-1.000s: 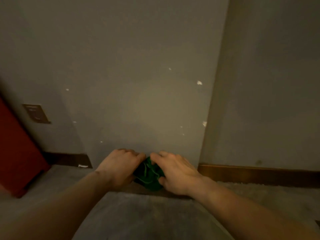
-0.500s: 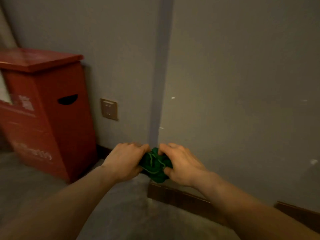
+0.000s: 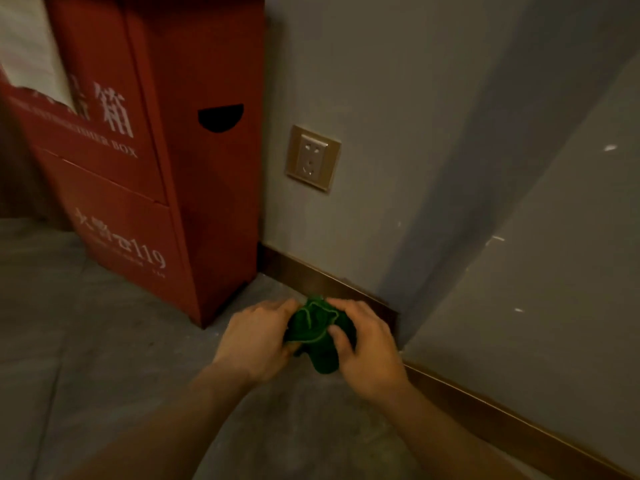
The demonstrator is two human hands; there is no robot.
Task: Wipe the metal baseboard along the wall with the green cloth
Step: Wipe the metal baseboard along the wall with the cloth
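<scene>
A crumpled, nubbly green cloth (image 3: 317,332) is gripped between the left hand (image 3: 254,339) and right hand (image 3: 367,351), fingers curled shut around it, just in front of the smooth brown baseboard (image 3: 311,277). Compared with before, the red box (image 3: 145,150) and square socket (image 3: 312,157) are seen much closer.

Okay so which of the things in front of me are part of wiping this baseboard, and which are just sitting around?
Part of the job:
green cloth, bunched between both hands
left hand
right hand
metal baseboard along the wall

Just there:
red box in the corner
wall socket
</scene>
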